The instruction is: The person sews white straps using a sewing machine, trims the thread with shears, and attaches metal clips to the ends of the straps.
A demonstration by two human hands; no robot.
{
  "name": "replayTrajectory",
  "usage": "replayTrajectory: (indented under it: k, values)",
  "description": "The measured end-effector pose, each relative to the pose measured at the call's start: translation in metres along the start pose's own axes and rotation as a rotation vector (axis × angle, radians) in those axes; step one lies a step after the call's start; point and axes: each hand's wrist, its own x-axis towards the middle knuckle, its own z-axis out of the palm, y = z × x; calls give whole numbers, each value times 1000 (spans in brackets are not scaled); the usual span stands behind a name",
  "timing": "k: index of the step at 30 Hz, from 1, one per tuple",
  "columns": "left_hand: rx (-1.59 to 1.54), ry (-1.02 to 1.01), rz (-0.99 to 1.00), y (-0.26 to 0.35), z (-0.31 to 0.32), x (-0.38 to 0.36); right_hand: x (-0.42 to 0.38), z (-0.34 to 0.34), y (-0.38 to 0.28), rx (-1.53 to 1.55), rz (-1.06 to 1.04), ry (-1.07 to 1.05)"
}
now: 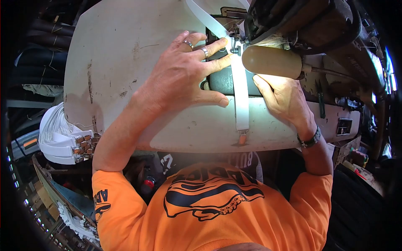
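A white elastic strap runs under the needle area of a sewing machine and down over the front edge, with a metal clip at its lower end. My left hand lies with fingers spread on the dark machine bed; its index and middle fingertips touch or nearly touch the strap beside the presser foot. To the right of the strap is my right hand, thumb side showing at the bed's edge. The tan cylinder hides most of its fingers, and whatever they may hold.
A bundle of white straps with metal clips hangs at the table's left edge. The pale worktable surrounds the machine. Dark-handled snips lie at right. Dark rolls are stacked at far left.
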Motion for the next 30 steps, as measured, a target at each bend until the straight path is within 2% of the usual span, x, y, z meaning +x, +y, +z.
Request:
replayTrajectory:
  k: [5, 7, 8, 10, 11, 12, 13, 14, 16, 19, 20, 23, 30]
  values:
    - [-9, -10, 13, 0, -1, -1, 2, 0, -1, -7, -54, 23]
    - [-8, -40, 24, -4, -3, 0, -6, -17, -12, -71, -145, 24]
    - [-41, -35, 37, -11, -6, 3, -11, -29, -19, -106, -194, 29]
    - [-136, -43, 47, -27, -6, 9, -34, -82, -29, 100, -297, -37]
    - [-123, -7, 17, -30, -5, 12, -43, -117, -20, 240, -528, 6]
    - [-100, 36, -5, -35, -7, 21, -54, -146, -11, 195, -524, 126]
    - [-75, 78, -21, -40, -8, 31, -65, -174, 3, 81, -450, 299]
    - [-86, 81, 30, -46, -3, 40, -71, -197, 22, -51, -291, 481]
    - [-104, 92, 142, -56, 9, 59, -71, -229, 79, -226, -12, 712]
    - [-110, 64, 104, -69, 30, 63, -76, -258, 172, -295, 216, 800]
    - [-190, -9, 76, -69, 25, 65, -81, -265, 195, -272, 239, 806]
    - [-132, -20, 110, -73, 26, 63, -98, -273, 238, -171, 250, 819]
    - [-154, 65, 139, -78, 35, 63, -123, -286, 273, -74, 174, 861]
